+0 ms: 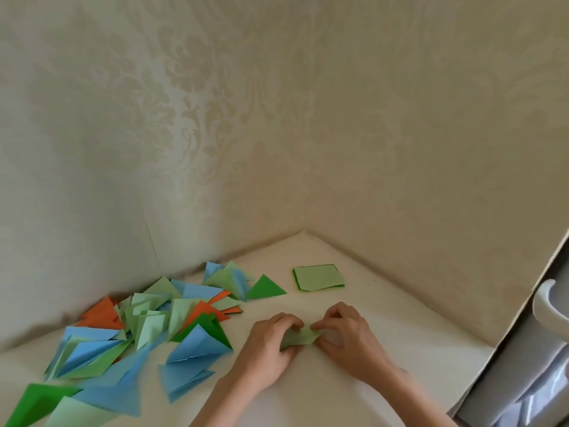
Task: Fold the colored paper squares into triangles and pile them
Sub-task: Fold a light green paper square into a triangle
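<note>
Nearest the camera, two bare forearms enter from the bottom edge and meet over a white table (354, 402). The left hand (271, 343) has its fingers curled, pinching the left end of a light green paper piece (300, 338) that lies on the table surface between both hands. The right hand (348, 334) also has its fingers bent, its fingertips (317, 326) pressing down on the upper right edge of the same piece; the paper appears partly folded, though its exact shape is hidden by the fingers. To the left, a loose pile of folded triangles (147, 331) in blue, light green, dark green and orange spreads from the near left corner toward the wall, several standing half open. One dark green triangle (265, 288) lies flat at the far right edge of that pile. Farther back, well apart from the hands, a small stack of unfolded green squares (318, 278) sits flat near the table corner. Behind stands patterned beige wallpaper (215, 118), and at right a white handle (551, 306) shows
</note>
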The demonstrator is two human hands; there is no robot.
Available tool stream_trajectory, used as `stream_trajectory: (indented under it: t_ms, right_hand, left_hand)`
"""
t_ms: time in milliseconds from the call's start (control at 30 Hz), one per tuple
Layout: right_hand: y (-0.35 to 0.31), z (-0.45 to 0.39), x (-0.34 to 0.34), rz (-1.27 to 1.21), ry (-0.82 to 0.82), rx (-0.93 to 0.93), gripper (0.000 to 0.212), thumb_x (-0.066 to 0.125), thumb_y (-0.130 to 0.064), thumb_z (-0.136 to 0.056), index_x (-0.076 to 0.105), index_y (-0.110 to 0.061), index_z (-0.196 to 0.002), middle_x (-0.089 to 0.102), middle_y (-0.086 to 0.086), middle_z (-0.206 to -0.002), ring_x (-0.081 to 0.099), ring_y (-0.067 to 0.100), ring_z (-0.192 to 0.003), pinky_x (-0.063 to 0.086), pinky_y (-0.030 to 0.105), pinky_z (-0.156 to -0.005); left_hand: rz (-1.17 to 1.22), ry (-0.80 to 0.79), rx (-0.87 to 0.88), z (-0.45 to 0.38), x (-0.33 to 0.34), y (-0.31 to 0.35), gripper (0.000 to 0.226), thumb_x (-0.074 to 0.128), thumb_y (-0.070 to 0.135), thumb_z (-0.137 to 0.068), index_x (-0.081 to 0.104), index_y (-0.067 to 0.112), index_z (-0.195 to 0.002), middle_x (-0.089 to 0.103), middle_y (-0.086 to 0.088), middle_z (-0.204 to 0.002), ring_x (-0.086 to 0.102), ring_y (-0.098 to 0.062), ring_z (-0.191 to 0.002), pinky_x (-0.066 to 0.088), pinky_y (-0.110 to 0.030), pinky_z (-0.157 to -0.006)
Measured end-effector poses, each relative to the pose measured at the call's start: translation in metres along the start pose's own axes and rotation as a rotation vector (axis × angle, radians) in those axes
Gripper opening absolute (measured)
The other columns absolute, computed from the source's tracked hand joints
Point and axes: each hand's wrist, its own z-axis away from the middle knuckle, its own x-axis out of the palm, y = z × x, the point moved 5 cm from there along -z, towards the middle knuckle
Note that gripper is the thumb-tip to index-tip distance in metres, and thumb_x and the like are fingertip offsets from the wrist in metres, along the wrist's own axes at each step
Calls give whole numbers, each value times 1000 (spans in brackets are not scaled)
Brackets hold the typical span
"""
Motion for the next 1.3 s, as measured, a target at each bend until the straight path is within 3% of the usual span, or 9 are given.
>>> stream_trajectory:
  t_ms: [100,267,467,567,733,833,967,1133,1300]
  right_hand:
    - [2,0,4,2,9,0,17,62,-44,-87,71,-39,-100,45,-21,-98,47,2,-95,38,26,-89]
    - [3,-2,10,-31,104,38,12,65,-39,-85,74,-33,-89,51,-23,-91,52,0,-85,45,32,-85]
    - [3,-8,12,-85,125,146,18,64,-49,-82,71,-33,-77,56,-21,-83,54,3,-84,45,30,-83]
    - [-1,-12,12,-72,136,220,22,63,-54,-82,59,-37,-70,55,-17,-80,52,4,-82,43,28,-82]
    - [-3,-10,17,40,137,268,24,61,-60,-80,52,-38,-79,51,-16,-86,49,5,-91,31,26,-80]
    - [-3,-11,19,37,134,273,23,63,-58,-80,51,-39,-83,51,-16,-86,48,5,-91,31,27,-80]
    - [-2,-13,17,-46,106,287,25,68,-53,-77,51,-43,-91,53,-16,-86,47,2,-89,30,27,-79]
    - [4,-14,13,-153,10,306,22,72,-36,-78,53,-43,-87,57,-16,-85,49,0,-78,41,30,-85]
    - [6,-10,10,-209,-1,290,29,73,-25,-78,53,-45,-81,59,-14,-82,52,1,-77,43,20,-79]
  left_hand:
    - [13,65,-39,5,-5,-8,25,67,13,-84,67,25,-106,60,18,-98,55,-2,-97,33,-3,-85]
    - [113,182,-98,11,-5,-18,41,67,-5,-76,66,24,-105,60,22,-95,58,5,-89,43,-8,-79]
    - [86,223,-168,7,-4,-16,26,69,22,-86,61,25,-110,53,19,-87,54,0,-83,38,-7,-74]
    - [57,263,-211,3,-1,-14,25,68,21,-86,61,22,-110,40,25,-81,52,-5,-85,35,-11,-74]
    - [72,293,-240,-1,4,-19,27,73,20,-81,62,24,-105,42,26,-80,54,-9,-86,44,-20,-77]
    - [95,299,-276,-3,7,-26,29,75,21,-79,58,28,-102,50,15,-82,50,-7,-82,39,-15,-72]
    - [188,312,-341,-4,3,-39,30,75,5,-76,60,27,-91,56,9,-81,54,-4,-74,40,-10,-67]
    - [319,302,-361,0,-2,-51,28,70,-8,-75,67,17,-87,64,5,-77,60,-5,-73,48,-12,-68]
    - [353,269,-388,2,-5,-54,38,66,-12,-77,66,26,-82,68,5,-79,63,-5,-74,52,-16,-72]
